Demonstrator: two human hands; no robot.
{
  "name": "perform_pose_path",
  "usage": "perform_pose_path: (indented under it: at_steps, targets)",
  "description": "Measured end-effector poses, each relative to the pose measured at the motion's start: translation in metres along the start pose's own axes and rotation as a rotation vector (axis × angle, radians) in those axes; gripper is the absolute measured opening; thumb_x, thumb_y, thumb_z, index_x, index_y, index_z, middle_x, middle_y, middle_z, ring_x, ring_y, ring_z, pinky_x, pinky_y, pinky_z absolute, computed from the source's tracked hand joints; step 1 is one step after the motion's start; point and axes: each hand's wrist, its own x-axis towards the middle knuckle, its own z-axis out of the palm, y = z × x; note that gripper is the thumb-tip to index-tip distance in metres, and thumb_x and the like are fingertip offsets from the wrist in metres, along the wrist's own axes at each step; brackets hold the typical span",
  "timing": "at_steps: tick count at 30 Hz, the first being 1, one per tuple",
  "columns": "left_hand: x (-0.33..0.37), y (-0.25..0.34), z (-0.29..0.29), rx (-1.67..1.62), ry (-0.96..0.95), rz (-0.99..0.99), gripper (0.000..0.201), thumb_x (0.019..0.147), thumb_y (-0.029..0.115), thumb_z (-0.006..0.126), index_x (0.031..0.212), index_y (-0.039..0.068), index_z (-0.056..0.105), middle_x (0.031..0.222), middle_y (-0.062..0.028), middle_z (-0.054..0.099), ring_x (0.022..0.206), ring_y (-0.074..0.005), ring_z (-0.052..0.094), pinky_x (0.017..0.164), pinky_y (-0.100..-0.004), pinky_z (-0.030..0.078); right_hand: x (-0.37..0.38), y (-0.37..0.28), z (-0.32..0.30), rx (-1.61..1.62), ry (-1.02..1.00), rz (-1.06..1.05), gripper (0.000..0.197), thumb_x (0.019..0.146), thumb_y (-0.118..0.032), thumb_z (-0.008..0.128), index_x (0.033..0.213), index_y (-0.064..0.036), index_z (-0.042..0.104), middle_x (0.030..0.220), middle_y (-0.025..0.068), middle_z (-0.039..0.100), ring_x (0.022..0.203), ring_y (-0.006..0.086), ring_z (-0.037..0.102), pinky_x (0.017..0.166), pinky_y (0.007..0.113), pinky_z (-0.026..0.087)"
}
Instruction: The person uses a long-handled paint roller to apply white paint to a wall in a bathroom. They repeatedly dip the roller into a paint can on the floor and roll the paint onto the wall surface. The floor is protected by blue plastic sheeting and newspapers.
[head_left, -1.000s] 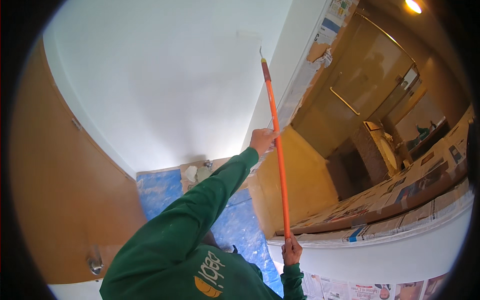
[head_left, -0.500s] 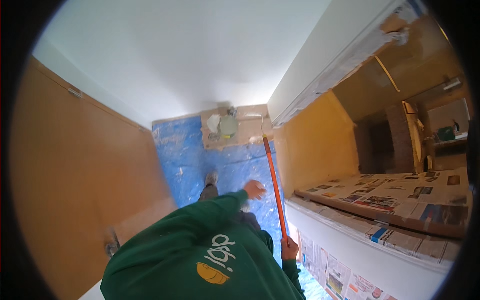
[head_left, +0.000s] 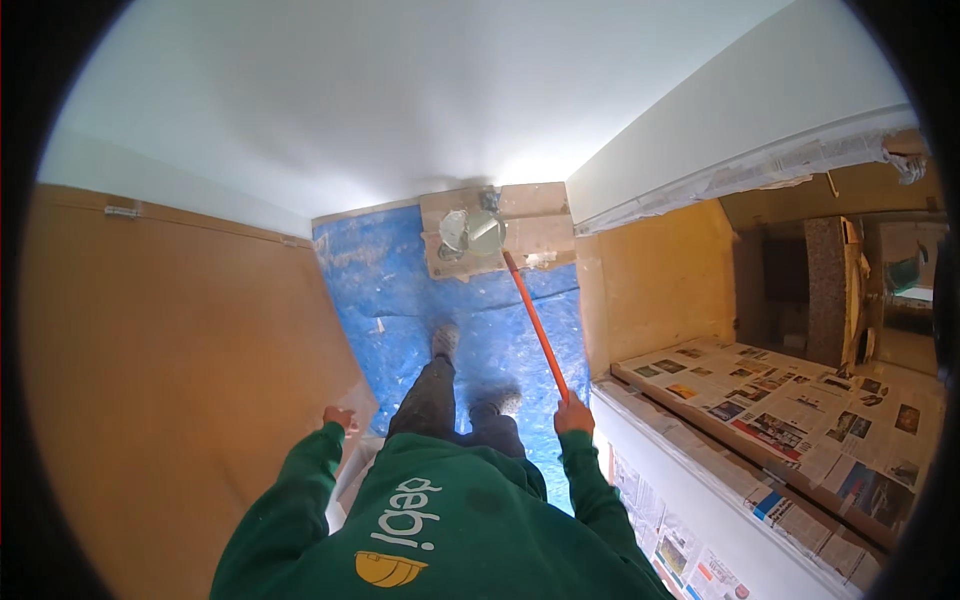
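Observation:
My right hand (head_left: 574, 415) is closed around the near end of a long orange-red extension pole (head_left: 538, 332). Away from me the pole runs to a paint roller (head_left: 482, 233), whose pale sleeve lies at the round light-coloured paint bucket (head_left: 490, 240). Whether the roller touches the paint is too small to tell. Low on the left, my left hand (head_left: 341, 418) hangs beside the brown board with loosely bent fingers and nothing visible in it. Under the bucket lies a piece of brown cardboard (head_left: 550, 205), with a whitish crumpled item (head_left: 453, 230) to the bucket's left.
Blue plastic sheeting (head_left: 375, 265) covers the floor under my feet. A large brown board (head_left: 180, 330) stands at left. White walls (head_left: 400, 100) rise ahead and at right. On the right, a newspaper-covered ledge (head_left: 780, 400) borders an opening with tan panels (head_left: 665, 285).
My left hand has swung from beside the pole back to the lower left. The roller end has shifted left to the bucket, while my right hand keeps its grip and has moved up slightly.

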Motion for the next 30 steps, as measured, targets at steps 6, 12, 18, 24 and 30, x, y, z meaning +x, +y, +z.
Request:
perform_pose_path:
  at_steps: [6, 12, 18, 24, 30]
  targets:
    - [-0.073, 0.043, 0.021, -0.122, -0.127, 0.173, 0.030, 0.082, 0.018, 0.058, 0.103, -0.003, 0.056, 0.082, -0.0174, 0.064, 0.067, -0.0278, 0.066, 0.054, -0.0379, 0.052, 0.123, -0.079, 0.024, 0.007, -0.059, 0.124, 0.032, 0.082, -0.030, 0.047, 0.098, -0.0076, 0.065, 0.097, 0.0199, 0.063, 0.094, 0.0393, 0.059, 0.084, 0.047, 0.046]
    - [-0.083, 0.038, 0.007, -0.173, -0.070, 0.188, 0.027, 0.083, 0.018, 0.057, 0.102, 0.000, 0.056, 0.085, -0.0165, 0.065, 0.070, -0.0283, 0.066, 0.056, -0.0397, 0.051, 0.156, -0.128, -0.007, -0.177, -0.025, 0.035, 0.028, 0.080, -0.023, 0.052, 0.099, -0.0054, 0.064, 0.099, 0.0187, 0.064, 0.094, 0.0347, 0.061, 0.083, 0.044, 0.048]
    - [-0.042, -0.009, -0.015, -0.214, -0.115, -0.023, 0.040, 0.085, 0.029, 0.055, 0.120, 0.010, 0.046, 0.108, -0.0208, 0.059, 0.092, -0.0342, 0.062, 0.078, -0.0514, 0.046, 0.133, -0.151, -0.058, -0.248, -0.037, 0.006, 0.026, 0.080, -0.021, 0.053, 0.100, -0.0084, 0.064, 0.100, 0.0173, 0.064, 0.094, 0.0335, 0.062, 0.082, 0.043, 0.049]
    - [-0.052, 0.005, -0.007, -0.236, -0.100, 0.053, 0.035, 0.085, 0.024, 0.056, 0.113, 0.005, 0.050, 0.098, -0.0192, 0.062, 0.082, -0.0312, 0.065, 0.070, -0.0464, 0.050, 0.166, -0.161, -0.034, -0.353, -0.034, -0.020, 0.027, 0.084, -0.021, 0.051, 0.104, -0.0104, 0.064, 0.100, 0.0145, 0.065, 0.095, 0.0308, 0.062, 0.081, 0.042, 0.050]
    - [-0.067, 0.006, 0.004, -0.306, -0.088, 0.103, 0.031, 0.084, 0.021, 0.057, 0.109, 0.001, 0.053, 0.089, -0.0174, 0.064, 0.075, -0.0288, 0.066, 0.061, -0.0439, 0.051, 0.139, -0.186, -0.071, -0.394, -0.035, -0.068, 0.026, 0.085, -0.020, 0.049, 0.104, -0.0117, 0.065, 0.100, 0.0133, 0.065, 0.095, 0.0293, 0.063, 0.081, 0.040, 0.050]
